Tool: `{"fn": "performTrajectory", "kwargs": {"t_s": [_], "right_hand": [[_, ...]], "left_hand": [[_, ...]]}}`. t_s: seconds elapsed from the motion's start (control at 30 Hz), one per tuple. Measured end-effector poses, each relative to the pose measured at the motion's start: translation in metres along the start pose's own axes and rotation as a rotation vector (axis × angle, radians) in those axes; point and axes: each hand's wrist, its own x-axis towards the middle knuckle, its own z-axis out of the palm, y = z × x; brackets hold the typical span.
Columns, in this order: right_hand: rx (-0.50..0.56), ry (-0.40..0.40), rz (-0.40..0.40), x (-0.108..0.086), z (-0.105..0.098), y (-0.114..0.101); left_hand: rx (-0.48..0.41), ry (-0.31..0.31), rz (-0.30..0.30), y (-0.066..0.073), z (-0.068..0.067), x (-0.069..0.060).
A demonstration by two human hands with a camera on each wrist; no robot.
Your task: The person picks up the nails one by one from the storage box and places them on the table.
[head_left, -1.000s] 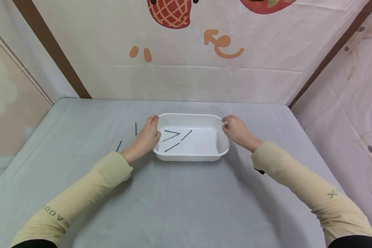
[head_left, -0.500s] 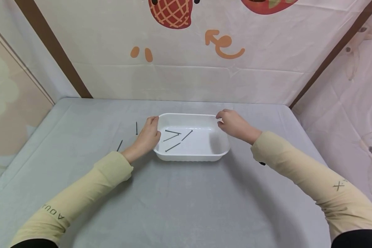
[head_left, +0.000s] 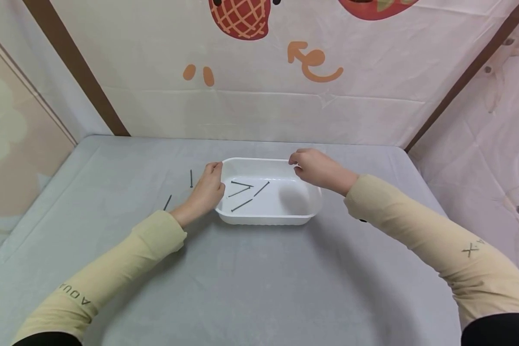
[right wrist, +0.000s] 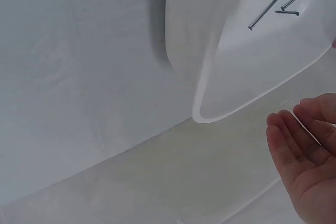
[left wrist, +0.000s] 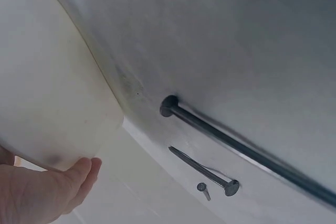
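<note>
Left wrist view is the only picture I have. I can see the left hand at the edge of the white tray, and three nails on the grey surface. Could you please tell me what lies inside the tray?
Observer: Four nails lie in the white tray, nearer its left end in the head view.
Operator: Thank you. And where is the right hand, please?
Observer: In the head view, the right hand appears over the far right corner of the tray.
Operator: Does it hold any object?
Observer: In the right wrist view, I see nothing held in it.
</note>
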Motion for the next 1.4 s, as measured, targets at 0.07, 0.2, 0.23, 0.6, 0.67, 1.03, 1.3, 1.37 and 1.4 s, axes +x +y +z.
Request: {"fn": "performTrajectory", "kwargs": {"t_s": [0.07, 0.2, 0.23, 0.6, 0.67, 1.03, 1.3, 1.37, 1.4], "right_hand": [[-0.008, -0.018, 0.006, 0.002, -0.001, -0.003], [-0.040, -0.040, -0.010, 0.007, -0.001, -0.007], [-0.050, -0.046, -0.016, 0.009, -0.001, -0.008], [-0.086, -0.109, -0.076, 0.020, 0.002, -0.015], [-0.092, -0.111, -0.085, 0.022, 0.001, -0.016], [-0.119, -0.130, -0.157, 0.029, 0.003, -0.023], [-0.161, -0.165, -0.182, 0.036, 0.006, -0.028], [-0.177, -0.163, -0.199, 0.038, 0.008, -0.030], [-0.183, -0.161, -0.210, 0.039, 0.010, -0.030]], "left_hand": [[0.000, -0.003, 0.001, 0.000, 0.000, 0.000], [0.002, -0.005, 0.005, 0.000, 0.000, 0.001], [0.002, -0.005, 0.006, 0.000, 0.000, 0.001], [0.036, -0.002, 0.010, 0.002, -0.001, 0.000], [0.035, 0.000, 0.011, 0.003, -0.001, 0.000], [0.044, 0.005, 0.021, 0.001, 0.000, -0.001], [0.039, 0.017, 0.042, 0.001, 0.001, -0.001], [0.043, 0.015, 0.040, 0.001, 0.001, -0.001], [0.045, 0.014, 0.040, 0.000, 0.001, -0.001]]}}
